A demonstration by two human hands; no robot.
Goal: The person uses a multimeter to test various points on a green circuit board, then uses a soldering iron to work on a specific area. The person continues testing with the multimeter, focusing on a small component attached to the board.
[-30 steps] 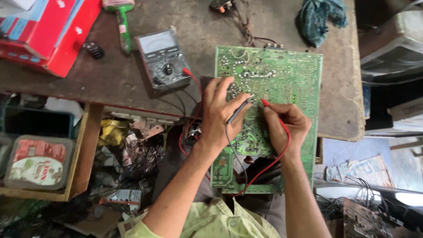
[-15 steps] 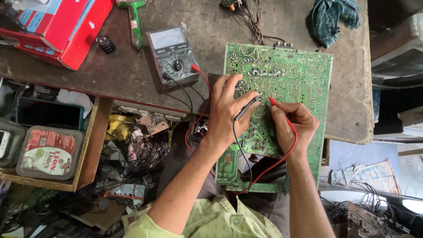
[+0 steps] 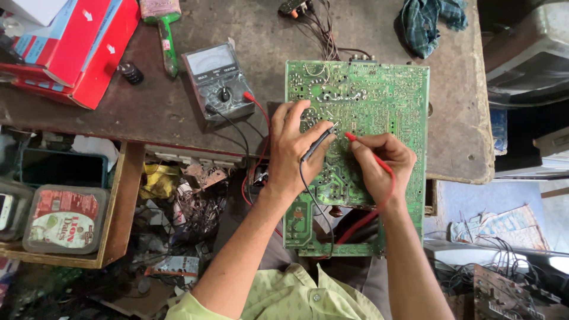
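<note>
Left hand rests palm-down on the green circuit board. Its fingers are narrowly closed around the black test probe; index and middle stretch up the board, thumb pinches from the right. The probe's long axis runs diagonally, tip pointing up-right onto the solder side, tail down-left, black lead trailing below the wrist.

Right hand sits just beside the left, also on the board. Fingers curled tight, pen-style, around the red test probe. Its axis is also diagonal: tip up-left, touching the board near the black tip, the two tips close but apart. Red lead loops down past the wrist.

The board lies solder side up, long axis running away from the person, far half on the table, near half overhanging the edge above the lap.

Analog multimeter lies flat on the table left of the board, both leads plugged in along its near edge. Red cardboard box at far left; green-handled brush between box and meter; dark checked cloth at far right.
</note>
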